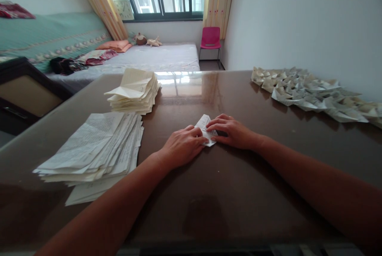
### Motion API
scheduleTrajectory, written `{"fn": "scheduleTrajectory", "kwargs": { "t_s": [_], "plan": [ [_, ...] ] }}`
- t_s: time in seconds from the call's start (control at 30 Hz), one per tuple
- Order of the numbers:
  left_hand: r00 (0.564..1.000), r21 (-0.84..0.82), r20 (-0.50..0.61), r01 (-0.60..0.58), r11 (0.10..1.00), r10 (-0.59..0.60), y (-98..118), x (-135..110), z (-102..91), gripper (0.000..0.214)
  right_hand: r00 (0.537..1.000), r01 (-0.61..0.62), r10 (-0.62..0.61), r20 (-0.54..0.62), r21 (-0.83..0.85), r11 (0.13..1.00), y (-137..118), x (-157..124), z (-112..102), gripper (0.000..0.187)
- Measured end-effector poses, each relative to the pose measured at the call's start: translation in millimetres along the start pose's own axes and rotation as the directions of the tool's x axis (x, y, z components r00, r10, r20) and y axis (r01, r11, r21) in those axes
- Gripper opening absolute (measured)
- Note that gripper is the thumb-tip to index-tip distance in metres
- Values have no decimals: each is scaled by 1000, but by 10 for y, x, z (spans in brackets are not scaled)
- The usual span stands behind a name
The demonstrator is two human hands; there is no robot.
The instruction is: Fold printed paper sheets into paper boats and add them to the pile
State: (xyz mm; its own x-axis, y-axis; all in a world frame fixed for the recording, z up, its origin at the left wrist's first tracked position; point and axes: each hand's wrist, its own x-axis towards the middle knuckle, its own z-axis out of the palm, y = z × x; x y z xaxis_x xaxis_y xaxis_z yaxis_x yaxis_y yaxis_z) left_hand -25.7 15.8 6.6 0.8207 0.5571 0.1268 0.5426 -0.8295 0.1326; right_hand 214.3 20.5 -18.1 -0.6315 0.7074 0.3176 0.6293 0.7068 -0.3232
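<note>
A small folded piece of printed paper [204, 125] lies on the glossy brown table [209, 192], near its middle. My left hand [182, 146] presses on the paper's left side with curled fingers. My right hand [231, 130] lies on its right side, fingers together and pressed down on the fold. Most of the paper is hidden under both hands.
A stack of flat printed sheets [95, 148] lies at the left, with a pile of folded sheets [134, 92] behind it. Several finished folded paper shapes [316, 92] spread along the wall at the right. A bed [149, 57] and pink chair [210, 39] stand beyond the table.
</note>
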Motion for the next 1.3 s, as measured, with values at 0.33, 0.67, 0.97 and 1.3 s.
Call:
{"fn": "scheduleTrajectory", "kwargs": {
  "t_s": [0.33,0.67,0.97,1.3],
  "plan": [
    [970,-235,18,240,942,-243,-80,62,60,22,999,10,-15,40,111,994,37,-9,-35,24],
    [935,-156,21,353,923,-354,-1,85,60,25,993,-22,1,117,182,983,-28,-1,-129,19],
    [917,-39,31,398,917,-397,24,87,62,23,989,-32,-2,146,232,972,28,9,-137,24],
    [887,47,57,456,888,-459,59,149,52,33,992,-116,106,63,204,972,-38,25,-18,12]
  ]
}}
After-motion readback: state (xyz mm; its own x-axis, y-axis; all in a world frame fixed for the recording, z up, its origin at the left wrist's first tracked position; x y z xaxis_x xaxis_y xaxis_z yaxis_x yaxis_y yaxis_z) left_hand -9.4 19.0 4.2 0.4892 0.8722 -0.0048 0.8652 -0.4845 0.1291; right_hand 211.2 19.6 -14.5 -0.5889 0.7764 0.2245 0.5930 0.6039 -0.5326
